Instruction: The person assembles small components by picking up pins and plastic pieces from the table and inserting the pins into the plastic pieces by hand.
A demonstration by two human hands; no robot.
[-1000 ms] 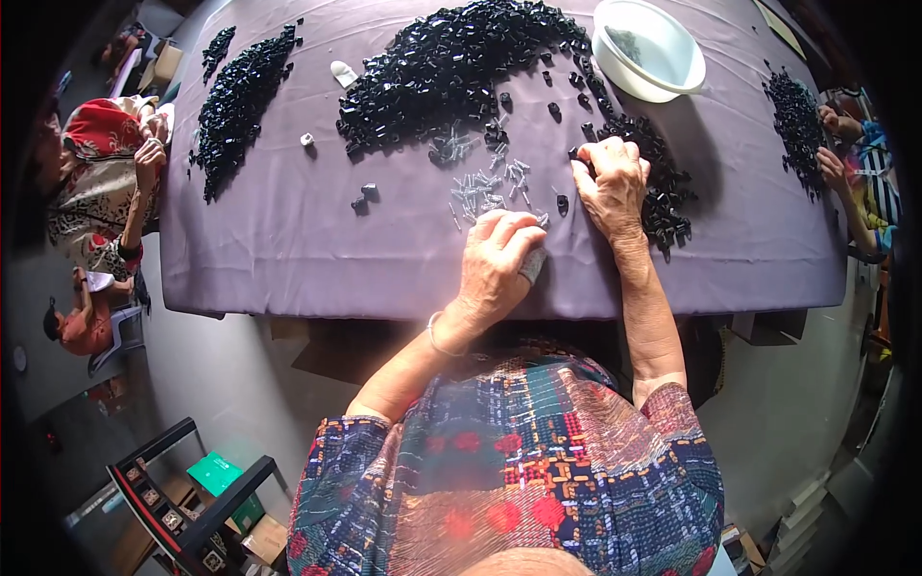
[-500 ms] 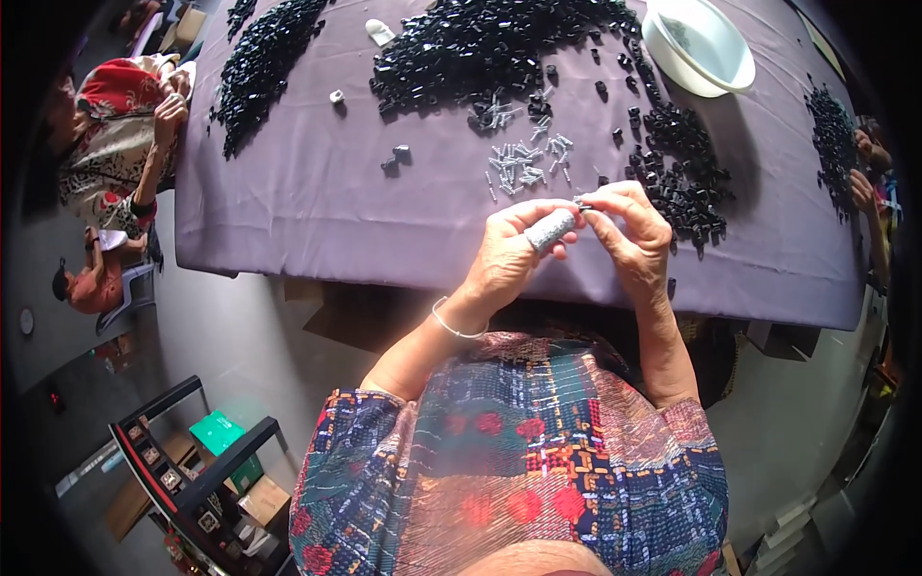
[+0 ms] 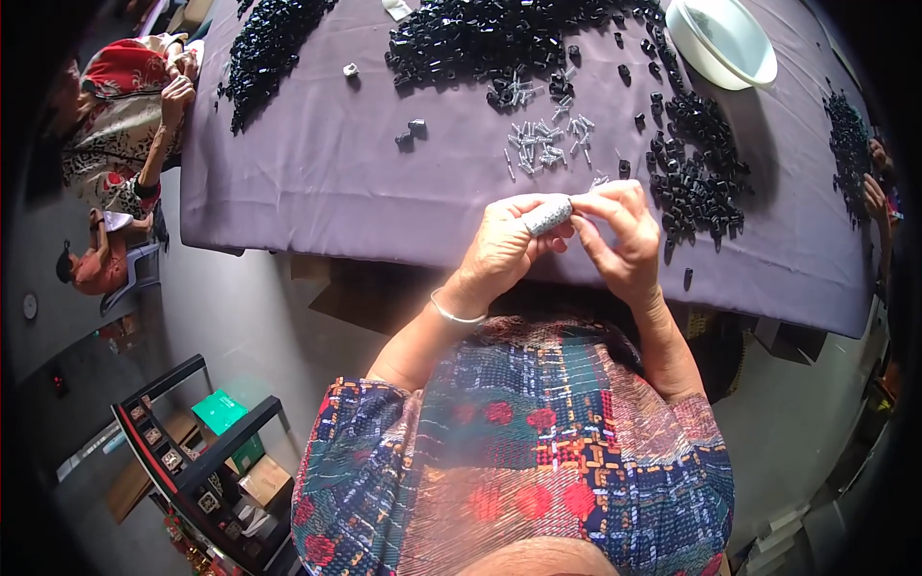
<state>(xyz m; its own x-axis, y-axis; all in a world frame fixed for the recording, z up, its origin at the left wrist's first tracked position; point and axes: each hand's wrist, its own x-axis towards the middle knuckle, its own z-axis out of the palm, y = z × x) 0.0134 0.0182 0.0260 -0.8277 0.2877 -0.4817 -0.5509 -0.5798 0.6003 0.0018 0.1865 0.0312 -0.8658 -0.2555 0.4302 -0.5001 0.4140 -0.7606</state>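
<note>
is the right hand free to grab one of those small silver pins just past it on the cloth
Probably not right away: the right hand is pinching the grey cylinder together with the left hand. The silver pins lie close ahead, unobstructed.

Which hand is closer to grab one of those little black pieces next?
Probably the right hand: it sits beside the black pieces, while the left hand grips the grey bundle.
</note>
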